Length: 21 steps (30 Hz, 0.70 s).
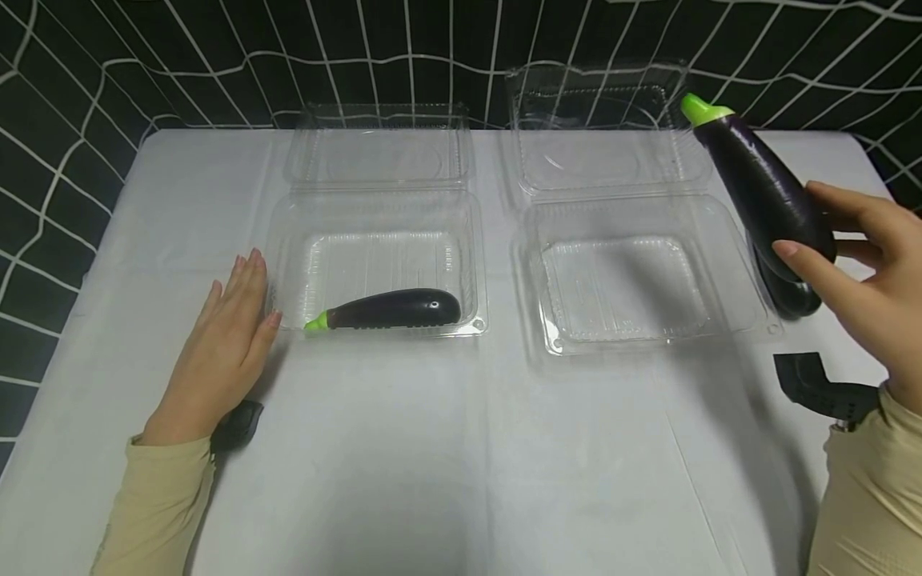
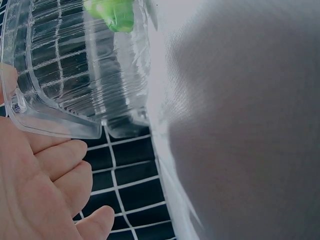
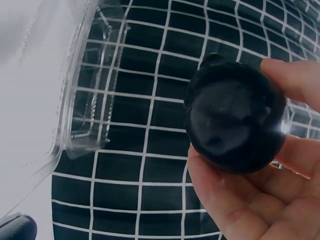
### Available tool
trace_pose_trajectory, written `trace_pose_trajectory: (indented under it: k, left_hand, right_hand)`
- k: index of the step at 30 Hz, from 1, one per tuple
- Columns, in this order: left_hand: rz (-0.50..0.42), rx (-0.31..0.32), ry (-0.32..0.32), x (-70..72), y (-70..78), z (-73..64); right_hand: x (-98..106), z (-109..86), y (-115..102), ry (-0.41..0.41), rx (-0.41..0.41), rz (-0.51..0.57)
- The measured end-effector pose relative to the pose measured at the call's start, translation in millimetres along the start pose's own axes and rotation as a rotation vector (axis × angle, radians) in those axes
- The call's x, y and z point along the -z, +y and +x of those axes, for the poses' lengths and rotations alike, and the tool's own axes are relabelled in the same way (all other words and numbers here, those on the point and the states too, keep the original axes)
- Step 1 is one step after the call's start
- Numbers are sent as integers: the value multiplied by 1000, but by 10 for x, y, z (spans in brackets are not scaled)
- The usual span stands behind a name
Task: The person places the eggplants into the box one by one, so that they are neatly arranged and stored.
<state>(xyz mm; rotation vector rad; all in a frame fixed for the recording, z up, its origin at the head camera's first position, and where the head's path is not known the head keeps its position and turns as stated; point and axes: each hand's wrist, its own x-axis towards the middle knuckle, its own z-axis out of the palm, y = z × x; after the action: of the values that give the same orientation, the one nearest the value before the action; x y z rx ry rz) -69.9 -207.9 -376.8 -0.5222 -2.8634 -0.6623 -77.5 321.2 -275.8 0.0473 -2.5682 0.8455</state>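
My right hand [image 1: 882, 276] grips a dark purple eggplant [image 1: 767, 188] by its thick end, its green cap tilted up and left. It is held up at the right side of the right clear plastic box [image 1: 569, 280]. From the right wrist, the round bottom of the eggplant [image 3: 235, 120] shows between thumb and fingers. Below it, partly hidden, lies another eggplant [image 1: 792, 298] on the table. My left hand [image 1: 223, 348] lies straight-fingered along the left side of the left clear box [image 1: 471, 264], fingertips at its wall. Inside that box an eggplant [image 1: 396, 309] lies along the front.
Both boxes have their lids swung back, the left lid [image 1: 382, 160] and the right lid [image 1: 605, 160]. White cloth [image 1: 403, 464] covers the table. A dark cloth with a white grid [image 1: 360, 48] hangs behind and at the left.
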Motion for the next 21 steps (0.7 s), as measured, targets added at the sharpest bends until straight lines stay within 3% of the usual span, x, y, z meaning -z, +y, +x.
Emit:
trace_pose_trajectory:
  k: [7, 14, 21]
  left_hand:
    - [4, 1, 3, -2, 0, 1]
    - [3, 6, 4, -1, 6, 0]
    - [5, 2, 8, -3, 5, 3]
  right_hand:
    - [2, -51, -63, -4, 63, 22]
    - [0, -64, -102, -26, 60, 20]
    - [-15, -68, -152, -38, 112, 32]
